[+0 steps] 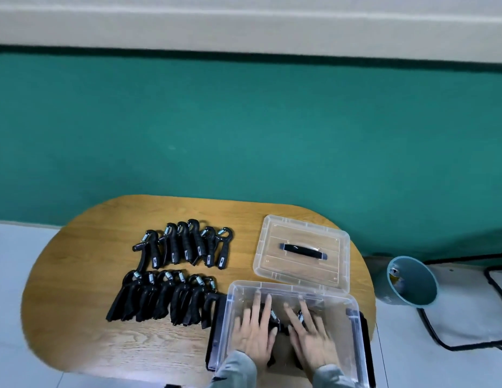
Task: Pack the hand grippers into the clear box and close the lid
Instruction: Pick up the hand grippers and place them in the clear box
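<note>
Both hands are reaching down into the clear box [294, 289] at the near right of the wooden table [84, 275], palms down, fingers spread and pointing to the far side. Left hand [254, 329] and right hand [310, 331] are lying side by side, each pressing flat on black hand grippers in the box [275, 322]; fingers are splayed wide, not curled around anything. Blur and the hands are hiding how many grippers are inside; two springs are showing between the hands.

On the table left of the box, two rows of grippers are lying. Far row [185, 245]: six. Near row [163, 298]: about seven, overlapping, so the count is unsure. The last one is touching the box's left wall.

One clear lid [303, 253] with a dark handle is lying flat just beyond the box, off it. One teal bin [412, 281] is standing on the floor to the right.
</note>
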Action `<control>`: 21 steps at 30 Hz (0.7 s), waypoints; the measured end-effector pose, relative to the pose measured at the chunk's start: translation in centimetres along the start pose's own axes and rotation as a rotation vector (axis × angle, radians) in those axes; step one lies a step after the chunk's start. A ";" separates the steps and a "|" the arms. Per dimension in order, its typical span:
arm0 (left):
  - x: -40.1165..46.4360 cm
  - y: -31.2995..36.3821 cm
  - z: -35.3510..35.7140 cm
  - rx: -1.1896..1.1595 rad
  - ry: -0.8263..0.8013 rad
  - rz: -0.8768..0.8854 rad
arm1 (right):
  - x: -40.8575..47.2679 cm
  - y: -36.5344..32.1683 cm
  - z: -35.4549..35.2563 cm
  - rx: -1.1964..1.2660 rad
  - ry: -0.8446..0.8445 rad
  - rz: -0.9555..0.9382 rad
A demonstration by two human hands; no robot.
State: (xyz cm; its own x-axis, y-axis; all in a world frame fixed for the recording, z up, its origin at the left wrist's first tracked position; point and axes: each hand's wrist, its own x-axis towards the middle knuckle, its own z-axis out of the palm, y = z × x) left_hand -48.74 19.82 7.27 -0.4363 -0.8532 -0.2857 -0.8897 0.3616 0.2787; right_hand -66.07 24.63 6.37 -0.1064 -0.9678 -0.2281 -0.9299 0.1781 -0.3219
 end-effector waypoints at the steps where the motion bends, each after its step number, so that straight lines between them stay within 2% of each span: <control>1: -0.2 -0.3 -0.9 -0.001 0.021 0.001 | 0.0 -0.9 -1.2 0.015 -0.006 -0.030; 6: -1.2 -2.6 -5.8 0.041 0.083 -0.023 | 1.6 -5.5 -6.1 0.001 0.025 -0.117; 10: -2.2 -5.3 -9.7 0.054 0.123 -0.113 | 3.7 -10.4 -8.1 -0.069 0.014 -0.184; 21: -6.3 -19.8 -13.0 -0.026 0.152 -0.332 | 6.8 -25.2 -4.2 -0.168 -0.047 -0.302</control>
State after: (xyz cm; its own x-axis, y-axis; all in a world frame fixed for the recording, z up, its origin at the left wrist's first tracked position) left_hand -26.64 13.11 15.49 -0.0973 -0.9693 -0.2260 -0.9750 0.0473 0.2170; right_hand -44.83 12.80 16.85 0.1953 -0.9625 -0.1885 -0.9624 -0.1510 -0.2260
